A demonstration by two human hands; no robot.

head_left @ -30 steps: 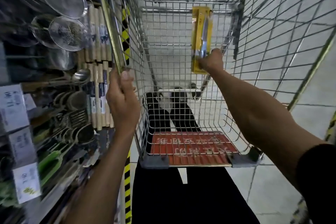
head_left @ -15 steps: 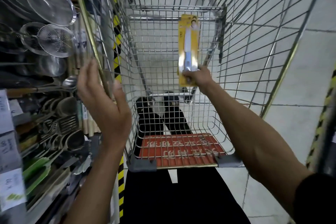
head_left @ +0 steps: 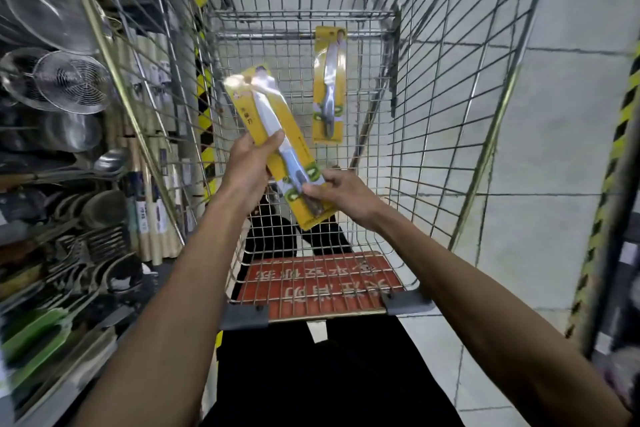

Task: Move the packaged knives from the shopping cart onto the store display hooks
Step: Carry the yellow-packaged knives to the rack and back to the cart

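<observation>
A packaged knife (head_left: 273,128) on a yellow card is held tilted above the wire shopping cart (head_left: 450,97). My left hand (head_left: 247,166) grips the card's left edge near the middle, thumb across the front. My right hand (head_left: 341,192) pinches the card's lower end by the handle. A second packaged knife (head_left: 329,87), same yellow card, lies lengthwise on the cart's floor at the far end.
Store shelving on the left holds wire skimmers (head_left: 69,81), ladles and wooden-handled utensils (head_left: 152,204). The cart's red child-seat flap (head_left: 322,282) lies close to me. A tiled floor (head_left: 554,149) runs on the right, with a yellow-black striped post (head_left: 613,156).
My right hand lifted one packaged knife up and left out of the cart. My left hand left the cart's rim and took hold of the card. A second pack shows on the cart floor.
</observation>
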